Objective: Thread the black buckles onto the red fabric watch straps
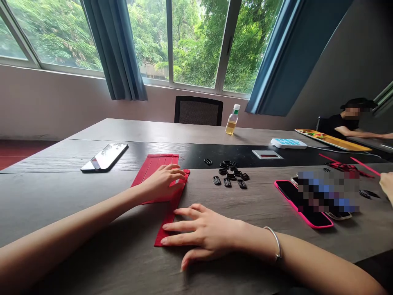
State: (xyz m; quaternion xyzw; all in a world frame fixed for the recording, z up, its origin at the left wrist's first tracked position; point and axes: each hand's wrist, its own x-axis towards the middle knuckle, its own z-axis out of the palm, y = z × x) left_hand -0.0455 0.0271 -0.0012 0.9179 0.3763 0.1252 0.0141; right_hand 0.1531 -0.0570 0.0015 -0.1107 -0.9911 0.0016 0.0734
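Observation:
Red fabric strips (147,168) lie side by side on the table, and one more red strip (172,217) slants along their right edge. My left hand (166,179) rests on the upper part of the red fabric, fingers extended over the slanted strip. Spread wide, the fingers of my right hand (202,232) touch the lower end of that strip. A bracelet circles my right wrist. Several black buckles (231,174) are scattered on the table to the right of the fabric.
A phone (105,157) lies at the left. To the right are a pink-edged phone (302,205), a white-framed card (267,155), a power strip (288,143), red straps (346,166) and another person's hand (387,186). A bottle (232,121) stands farther back; a person sits beyond a yellow tray (334,140).

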